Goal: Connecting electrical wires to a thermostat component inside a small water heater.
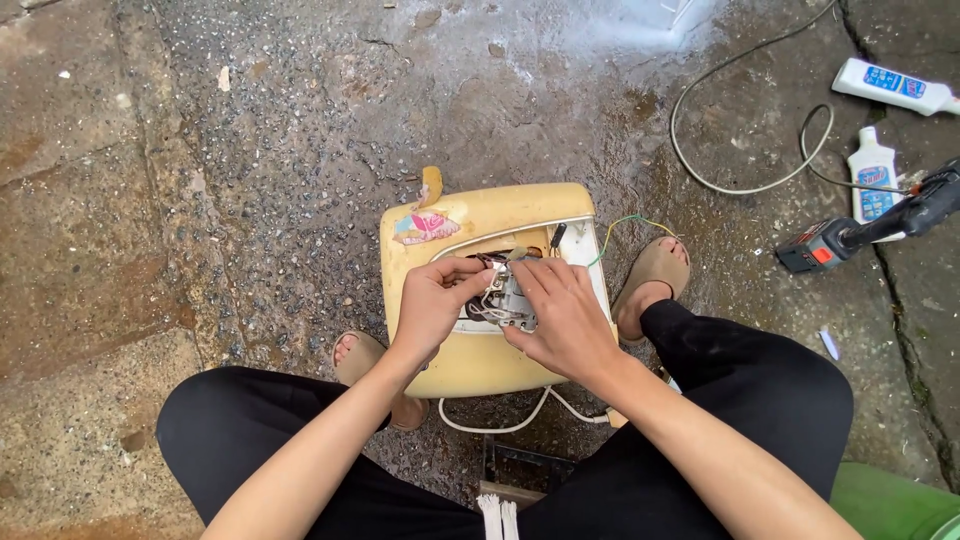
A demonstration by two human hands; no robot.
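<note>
**Two hands working on a metal part inside a yellow housing**

A wet concrete floor (pixel 300 150) is spreading out under everything, darker and shinier beyond the hands. The person is squatting over it in black trousers (pixel 760 400), with a sandalled foot showing on either side of the work.

A yellowed plastic housing (pixel 480 215) is lying on the floor directly beneath both hands, its opening facing up. A small metal component (pixel 505 300) with wires is sitting in that opening, right between the two grips.

The left hand (pixel 432 300) is pinching the wires at the upper left edge of the component, fingers clenched on them. The right hand (pixel 565 315) is curling over the component from the right, its fingertips pressing on the metal; its grip is grasping the component.

A white cord (pixel 500 425) is trailing from the housing's near edge, below the hands. A green-yellow wire (pixel 625 225) is looping out just above the right hand.

Well to the right of the grips, a cordless drill (pixel 860 235) is lying on the floor, and beyond it two white bottles (pixel 875 170) and a thin cable (pixel 720 185).
</note>
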